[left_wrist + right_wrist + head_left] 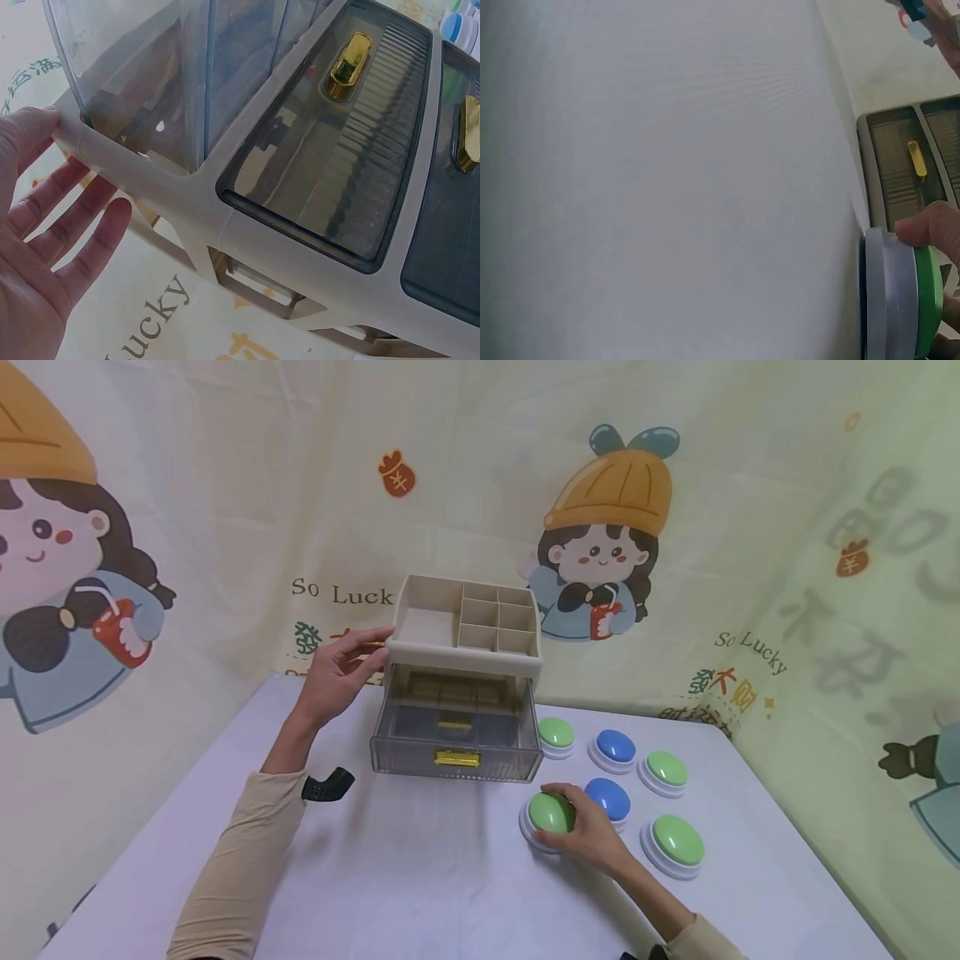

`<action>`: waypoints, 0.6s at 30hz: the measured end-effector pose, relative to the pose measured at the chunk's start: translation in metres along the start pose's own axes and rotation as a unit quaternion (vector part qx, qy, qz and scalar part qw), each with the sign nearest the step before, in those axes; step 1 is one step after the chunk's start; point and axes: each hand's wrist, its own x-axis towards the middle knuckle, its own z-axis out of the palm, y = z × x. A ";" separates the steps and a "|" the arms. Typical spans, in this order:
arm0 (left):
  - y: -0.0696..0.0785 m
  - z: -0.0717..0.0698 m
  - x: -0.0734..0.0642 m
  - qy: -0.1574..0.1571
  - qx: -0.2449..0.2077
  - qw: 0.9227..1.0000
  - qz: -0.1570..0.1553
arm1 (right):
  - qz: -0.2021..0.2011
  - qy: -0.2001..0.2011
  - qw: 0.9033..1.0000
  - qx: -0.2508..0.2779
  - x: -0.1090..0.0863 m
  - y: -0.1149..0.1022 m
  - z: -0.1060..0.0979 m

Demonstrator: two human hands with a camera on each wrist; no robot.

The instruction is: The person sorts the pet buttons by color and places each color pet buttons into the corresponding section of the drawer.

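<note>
Head view shows the right grip (pixel 587 832) pinching a green button (pixel 549 812) by its sides, below and right of centre—perhaps to avoid pressing it—while the left grip (pixel 333 681) (loosely spread) touches the drawer box (pixel 463 657) mid-frame, presumably steadying it.

The left hand (pixel 26 277) touches a beige plastic organizer (pixel 187 196) with its thumb; a transparent plastic drawer (pixel 244 75) juts from the organizer, beside two smoky plastic drawers (pixel 307 172) with gold handles (pixel 352 58).
</note>
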 end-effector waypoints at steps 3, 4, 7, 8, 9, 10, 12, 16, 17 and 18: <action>0.000 0.000 0.000 -0.001 -0.004 1.000 0.002 | 0.012 0.007 1.000 0.017 0.000 -0.001 0.000; 0.000 0.000 0.000 -0.001 -0.004 1.000 0.003 | 0.019 0.010 0.999 0.024 0.000 -0.001 -0.001; 0.000 0.000 0.000 -0.001 -0.003 1.000 0.005 | 0.045 0.016 0.997 0.065 0.001 -0.001 -0.004; 0.001 0.001 0.000 -0.001 -0.002 1.000 0.005 | 0.057 0.018 0.995 0.083 0.001 -0.001 -0.005; 0.001 0.001 0.000 -0.001 -0.002 1.000 0.005 | 0.069 0.019 0.992 0.102 0.001 -0.002 -0.007; 0.001 0.001 0.000 -0.001 -0.002 1.000 0.005 | 0.082 0.019 0.988 0.126 0.002 -0.002 -0.009; 0.001 0.001 0.000 -0.001 -0.003 1.000 0.005 | 0.107 0.019 0.978 0.178 0.003 -0.004 -0.015; 0.001 0.001 0.000 0.001 -0.002 1.000 0.001 | 0.154 0.027 0.941 0.299 0.004 -0.009 -0.025; 0.000 0.001 0.000 0.001 -0.001 1.000 0.000 | 0.163 0.027 0.930 0.329 0.004 -0.010 -0.028; 0.000 0.001 -0.001 0.001 0.000 1.000 -0.001 | 0.170 0.030 0.916 0.363 0.004 -0.011 -0.030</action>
